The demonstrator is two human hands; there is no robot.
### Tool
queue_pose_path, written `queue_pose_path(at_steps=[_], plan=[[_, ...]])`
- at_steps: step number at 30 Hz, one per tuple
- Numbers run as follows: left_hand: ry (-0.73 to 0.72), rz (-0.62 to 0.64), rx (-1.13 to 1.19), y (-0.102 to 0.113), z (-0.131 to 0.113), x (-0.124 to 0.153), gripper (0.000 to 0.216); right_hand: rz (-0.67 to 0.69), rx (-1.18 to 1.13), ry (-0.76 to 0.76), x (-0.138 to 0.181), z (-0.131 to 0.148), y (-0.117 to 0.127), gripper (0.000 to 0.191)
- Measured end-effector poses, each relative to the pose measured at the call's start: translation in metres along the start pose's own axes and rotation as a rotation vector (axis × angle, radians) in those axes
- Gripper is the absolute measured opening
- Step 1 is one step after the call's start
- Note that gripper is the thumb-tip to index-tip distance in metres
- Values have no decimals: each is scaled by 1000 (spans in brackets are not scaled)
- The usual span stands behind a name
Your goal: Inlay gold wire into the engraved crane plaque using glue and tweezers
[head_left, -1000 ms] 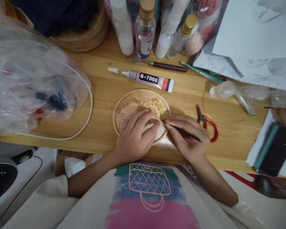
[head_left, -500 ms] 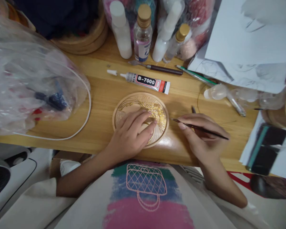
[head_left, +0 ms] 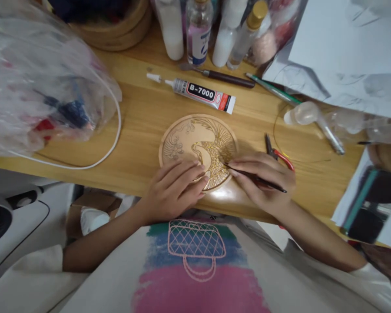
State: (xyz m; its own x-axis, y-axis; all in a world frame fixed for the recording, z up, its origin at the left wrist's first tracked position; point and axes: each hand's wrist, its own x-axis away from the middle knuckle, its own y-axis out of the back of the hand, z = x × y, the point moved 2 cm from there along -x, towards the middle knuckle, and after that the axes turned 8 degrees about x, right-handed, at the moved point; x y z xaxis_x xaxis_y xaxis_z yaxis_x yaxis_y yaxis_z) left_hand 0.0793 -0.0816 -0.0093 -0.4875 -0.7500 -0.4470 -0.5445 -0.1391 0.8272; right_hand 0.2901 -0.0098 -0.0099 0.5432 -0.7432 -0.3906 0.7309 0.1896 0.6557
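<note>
A round wooden plaque (head_left: pixel 179 139) with a raised gold-wire bird design lies flat on the table. My left hand (head_left: pixel 174 187) rests on its lower left edge, fingers stretched out and fairly flat. In my right hand (head_left: pixel 263 178), pinched between thumb and fingers, are slim dark tweezers (head_left: pixel 270 184). Their tip is at the plaque's right side, over the gold wire; whether it touches is too fine to make out. Just beyond my right hand lie red-handled pliers or cutters (head_left: pixel 272 150), partly hidden by it.
Behind the plaque lie a B-7000 glue tube (head_left: pixel 202 93) and a dark-handled spatula (head_left: pixel 230 78). Several bottles (head_left: pixel 198 39) stand at the back. A plastic bag (head_left: pixel 52 87) and white cable (head_left: pixel 117 126) are left; papers (head_left: pixel 345 52), a pen (head_left: pixel 275 91) and a phone (head_left: pixel 374 204) are right.
My right hand has moved left, bringing the tweezers from beside the plaque to its right edge. My left hand has slid toward the near edge, uncovering more of the design. The red-handled tool shows more.
</note>
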Motion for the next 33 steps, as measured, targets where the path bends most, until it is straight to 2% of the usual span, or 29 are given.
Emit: queue_pose_path(at_steps=[5, 16, 26, 33], plan=[[61, 0, -14, -3, -9, 9, 17, 15, -3, -34, 5, 2, 2, 24], [45, 42, -95, -21, -19, 19, 37, 65, -63, -70, 6, 4, 3, 21], [49, 45, -112, -22, -19, 15, 38, 130, -106, 30, 8, 4, -3, 22], [53, 55, -94, -23, -18, 18, 37, 164, -94, 24, 9, 5, -5, 21]])
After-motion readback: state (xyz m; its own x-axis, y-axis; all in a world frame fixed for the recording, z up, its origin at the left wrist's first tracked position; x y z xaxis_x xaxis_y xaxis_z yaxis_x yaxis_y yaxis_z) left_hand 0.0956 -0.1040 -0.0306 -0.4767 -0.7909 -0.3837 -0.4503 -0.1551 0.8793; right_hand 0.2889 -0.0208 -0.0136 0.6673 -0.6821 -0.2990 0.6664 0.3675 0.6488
